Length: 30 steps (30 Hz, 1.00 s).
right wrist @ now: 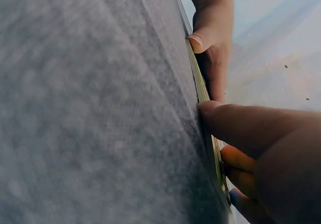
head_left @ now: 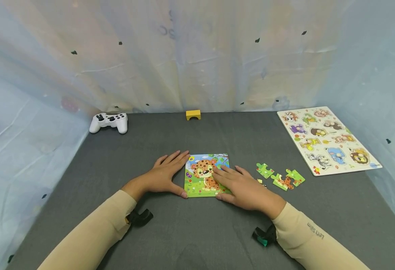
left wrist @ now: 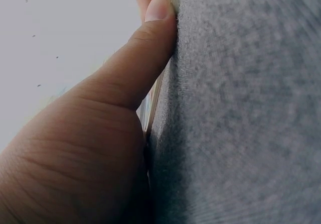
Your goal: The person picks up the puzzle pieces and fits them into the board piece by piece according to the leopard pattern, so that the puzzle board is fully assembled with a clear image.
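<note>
A square leopard puzzle board (head_left: 195,187) lies flat on the grey table in the head view, its picture facing up. Along its left edge rests my left hand (head_left: 166,176), fingers extended toward the far corner and thumb at the near left corner. My right hand (head_left: 246,190) lies over the board's right part, its fingertips touching the picture and its thumb at the near edge; it hides some of that side. The left wrist view shows the left thumb (left wrist: 135,58) against the board's edge. In the right wrist view the right thumb (right wrist: 241,123) touches the board's thin side.
Several loose jigsaw pieces (head_left: 279,181) lie right of the right hand, one partly hidden by it. A larger animal peg board (head_left: 330,165) sits at the far right. Near the back curtain are a yellow arch block (head_left: 193,113) and a white game controller (head_left: 119,118).
</note>
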{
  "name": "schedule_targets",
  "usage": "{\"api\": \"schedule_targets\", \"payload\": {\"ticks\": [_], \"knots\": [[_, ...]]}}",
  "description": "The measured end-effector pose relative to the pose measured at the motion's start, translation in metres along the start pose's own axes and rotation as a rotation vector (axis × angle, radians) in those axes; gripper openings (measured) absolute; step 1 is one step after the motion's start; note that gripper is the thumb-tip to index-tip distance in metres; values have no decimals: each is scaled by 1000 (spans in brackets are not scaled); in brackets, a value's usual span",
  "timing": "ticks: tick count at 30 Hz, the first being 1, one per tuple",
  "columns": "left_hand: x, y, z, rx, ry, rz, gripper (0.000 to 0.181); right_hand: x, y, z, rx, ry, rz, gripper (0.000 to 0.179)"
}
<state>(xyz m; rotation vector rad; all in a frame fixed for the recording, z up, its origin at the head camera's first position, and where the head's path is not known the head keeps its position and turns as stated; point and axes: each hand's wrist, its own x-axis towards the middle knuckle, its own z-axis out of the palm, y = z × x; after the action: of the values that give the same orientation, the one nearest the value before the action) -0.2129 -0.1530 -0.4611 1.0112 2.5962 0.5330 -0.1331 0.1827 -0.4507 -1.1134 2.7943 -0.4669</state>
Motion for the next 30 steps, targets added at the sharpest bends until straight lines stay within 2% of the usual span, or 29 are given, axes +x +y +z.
{"api": "schedule_targets", "payload": {"ticks": [4,8,11,15,20,25,30], "knots": [[0,0,0,-4,-1,0,137,0,4,1,47,1,-5,74],[-1,1,-1,-8,-3,1,137,2,10,0,137,47,-20,71],[-1,1,-1,-8,0,5,137,1,16,-6,262,126,-27,66],[0,0,0,4,4,9,138,-4,28,-19,491,231,-13,57],[1,-1,0,10,0,7,138,-17,54,-35,751,305,-5,46],[1,-2,0,11,-7,4,137,-31,77,-48,904,372,-13,45],[-1,-2,1,6,1,9,137,-44,92,-56,1005,426,-42,51]]}}
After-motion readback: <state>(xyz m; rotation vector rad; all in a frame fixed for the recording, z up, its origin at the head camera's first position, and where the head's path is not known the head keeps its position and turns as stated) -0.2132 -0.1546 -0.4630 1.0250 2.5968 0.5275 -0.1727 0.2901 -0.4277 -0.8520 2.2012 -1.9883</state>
